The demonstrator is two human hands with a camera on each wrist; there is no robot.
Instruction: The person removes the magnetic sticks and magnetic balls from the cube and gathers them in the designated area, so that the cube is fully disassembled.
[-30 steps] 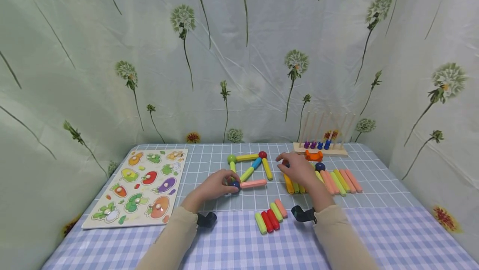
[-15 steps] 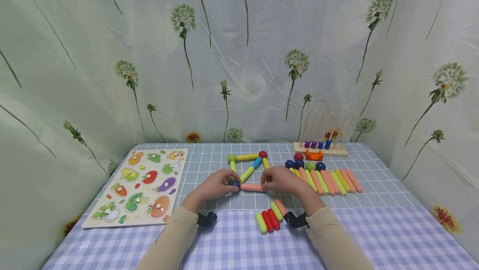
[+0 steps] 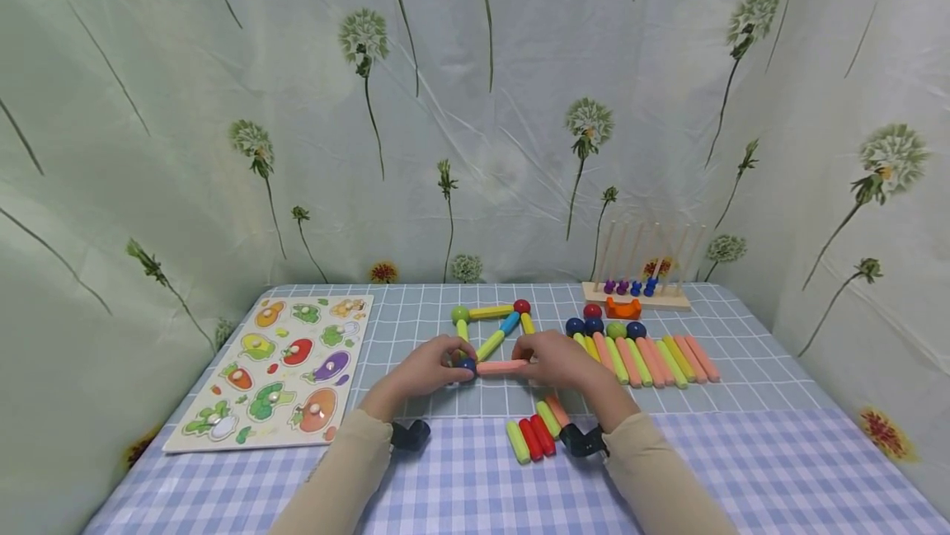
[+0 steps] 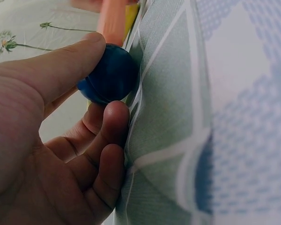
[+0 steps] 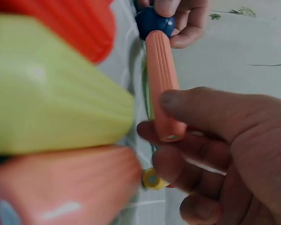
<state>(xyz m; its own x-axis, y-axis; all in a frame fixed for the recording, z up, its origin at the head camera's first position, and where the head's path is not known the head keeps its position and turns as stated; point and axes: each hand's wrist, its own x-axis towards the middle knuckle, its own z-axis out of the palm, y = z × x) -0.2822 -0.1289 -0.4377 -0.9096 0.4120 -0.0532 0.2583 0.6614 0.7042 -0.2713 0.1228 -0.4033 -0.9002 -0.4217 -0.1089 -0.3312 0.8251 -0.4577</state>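
Observation:
My left hand (image 3: 426,368) pinches a dark blue ball (image 4: 111,77) between thumb and fingers. A pink stick (image 5: 161,70) meets that ball at one end, and my right hand (image 3: 558,360) pinches its other end. These belong to a flat frame: a green ball (image 3: 459,315) at the far left corner, a red ball (image 3: 522,307) at the far right. A yellow stick (image 3: 491,312) joins those two balls. Slanting across the middle are a blue stick (image 3: 510,321) and a lime stick (image 3: 490,345). Another yellow stick (image 3: 528,323) runs from the red ball and is partly hidden behind my right hand.
Short lime, red (image 3: 542,434) and pink sticks lie at the front. A row of longer sticks (image 3: 646,362), with several balls (image 3: 616,330) behind, lies right. An orange piece (image 3: 623,308) and a peg rack (image 3: 671,301) stand behind them. A vegetable puzzle board (image 3: 275,370) lies left.
My right hand has come left from above the stick row and taken hold of the pink stick's free end. That end has since lifted or shifted slightly. My left hand stays at the blue ball.

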